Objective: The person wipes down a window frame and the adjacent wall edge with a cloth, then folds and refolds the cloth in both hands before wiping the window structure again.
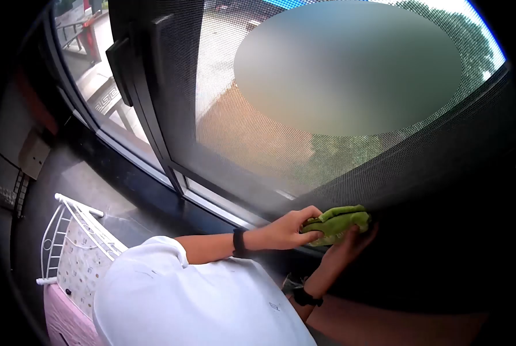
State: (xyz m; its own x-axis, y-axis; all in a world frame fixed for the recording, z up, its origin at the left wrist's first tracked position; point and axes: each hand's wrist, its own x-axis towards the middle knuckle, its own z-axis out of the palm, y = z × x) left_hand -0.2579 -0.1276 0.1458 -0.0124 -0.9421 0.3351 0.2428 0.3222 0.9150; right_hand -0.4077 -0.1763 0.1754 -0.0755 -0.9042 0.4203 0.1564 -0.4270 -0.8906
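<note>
A folded green cloth (341,225) is held between my two hands, low beside the mesh window screen (252,138). My left hand (292,228), with a black band on its wrist, grips the cloth's left end between thumb and fingers. From below and to the right, my right hand (350,245) holds the cloth's underside; part of its fingers is lost in shadow. This wrist also has a dark band. Whether the cloth touches the frame behind it cannot be made out.
The dark window frame (148,109) has a handle (119,69) at the left. A pale sill track (217,213) runs below. At the lower left stands a white metal bed frame (53,248) with patterned and pink bedding (85,265). The right side is very dark.
</note>
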